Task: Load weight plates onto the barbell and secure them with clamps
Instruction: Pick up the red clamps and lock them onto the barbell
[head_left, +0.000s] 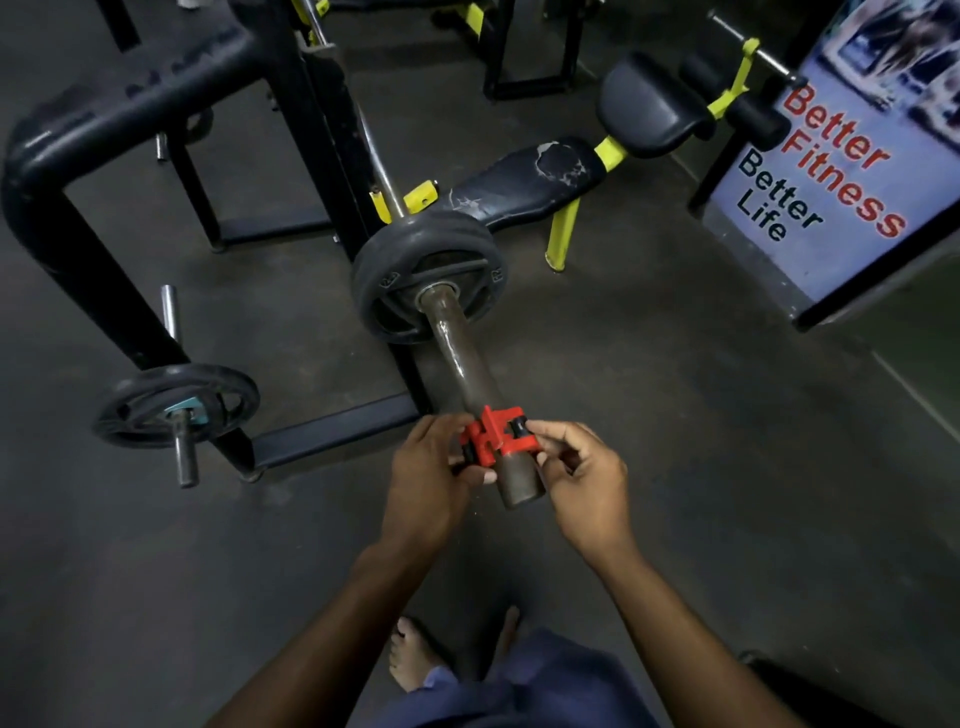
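While the plate sits seated far up the sleeve against the collar, I note the red clamp is only just on the sleeve's near end, well apart from the plate. My left hand grips the clamp's left side with fingers curled round it; my right hand pinches its right side between thumb and fingertips. Both hands are closed on the clamp. Whether its lever is released or locked, I cannot tell.

Judgement on the step in hand: the clamp must travel the full bare length of the sleeve until it touches the plate face. I would keep it square to the sleeve so it does not bind, push evenly from both sides, and lock the lever only once it sits flush. The sleeve looks worn and dull, so some drag is likely. A gap left between clamp and plate would let the plate shift.

Surroundings: the bar rests on a black rack with yellow fittings. A worn bench lies beyond it. A second plate hangs on a storage peg at lower left. The floor is dark, matted and dimly lit. A printed banner stands at right. My feet are bare, directly below the sleeve end; a dropped clamp is a minor hazard.
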